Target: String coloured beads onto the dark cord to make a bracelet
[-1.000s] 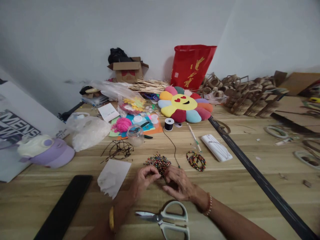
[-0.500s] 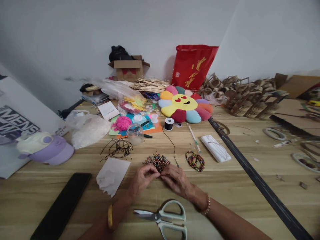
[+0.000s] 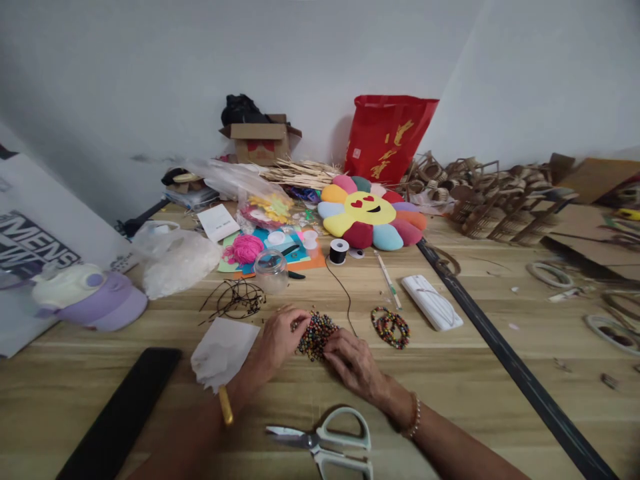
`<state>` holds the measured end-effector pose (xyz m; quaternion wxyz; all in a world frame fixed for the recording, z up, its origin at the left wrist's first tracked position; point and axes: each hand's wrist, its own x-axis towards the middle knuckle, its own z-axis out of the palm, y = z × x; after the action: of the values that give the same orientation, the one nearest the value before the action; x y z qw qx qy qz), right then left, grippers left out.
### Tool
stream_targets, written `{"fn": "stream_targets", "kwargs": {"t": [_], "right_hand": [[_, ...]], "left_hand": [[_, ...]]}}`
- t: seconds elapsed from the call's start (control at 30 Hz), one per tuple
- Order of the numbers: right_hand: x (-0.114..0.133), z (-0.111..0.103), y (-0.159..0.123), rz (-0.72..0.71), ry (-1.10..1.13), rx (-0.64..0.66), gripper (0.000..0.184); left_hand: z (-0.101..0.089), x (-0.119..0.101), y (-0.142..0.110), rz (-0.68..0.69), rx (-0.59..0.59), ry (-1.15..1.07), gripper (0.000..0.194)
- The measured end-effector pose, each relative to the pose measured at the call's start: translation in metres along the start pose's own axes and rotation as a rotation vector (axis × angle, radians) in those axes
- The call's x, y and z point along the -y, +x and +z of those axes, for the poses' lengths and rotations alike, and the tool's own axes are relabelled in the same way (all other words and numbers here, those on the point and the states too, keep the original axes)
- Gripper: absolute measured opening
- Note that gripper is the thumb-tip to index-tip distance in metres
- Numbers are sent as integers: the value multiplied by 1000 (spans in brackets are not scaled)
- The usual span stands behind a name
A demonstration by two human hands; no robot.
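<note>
A heap of small multicoloured beads (image 3: 316,337) lies on the wooden table between my hands. My left hand (image 3: 284,339) is at the heap's left side, thumb and forefinger closed together over the beads; whatever is between them is too small to see. At the lower right edge of the heap, my right hand (image 3: 356,365) has its fingers curled and closed, their contents hidden. A thin black cord (image 3: 346,293) runs from a spool (image 3: 339,251) down toward my right hand. Strung bead loops (image 3: 390,327) rest to the right. White-handled scissors (image 3: 320,440) lie open below my hands.
Left of the beads are crumpled white paper (image 3: 225,350), tangled black cords (image 3: 235,298) and a black phone-like slab (image 3: 123,410). Behind stand a clear jar (image 3: 271,270), pink yarn (image 3: 246,249) and a flower cushion (image 3: 370,212). A white power strip (image 3: 431,303) lies right.
My left hand has moved up and left, away from my right fingertips and onto the beads' left side. My right hand has stayed nearly in place, by the heap's lower edge.
</note>
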<state>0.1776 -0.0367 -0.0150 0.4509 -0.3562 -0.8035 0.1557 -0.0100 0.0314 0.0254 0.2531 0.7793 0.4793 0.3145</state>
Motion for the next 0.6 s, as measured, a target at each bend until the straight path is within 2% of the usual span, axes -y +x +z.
{"fn": "stream_targets", "kwargs": {"t": [0.1,0.2,0.4,0.6], "right_hand": [[1,0,1,12,-9,12,12],[2,-1,2,8,-29,14,14],[0,0,0,38,-21,18,12],[-1,-1,-1,59,19,31,9]], "left_hand": [[4,4,18,65,38,244,13],[12,9,31,112,98,391,11],[27,17,42,145,143,488,12],[28,19,46,180,201,502,12]]}}
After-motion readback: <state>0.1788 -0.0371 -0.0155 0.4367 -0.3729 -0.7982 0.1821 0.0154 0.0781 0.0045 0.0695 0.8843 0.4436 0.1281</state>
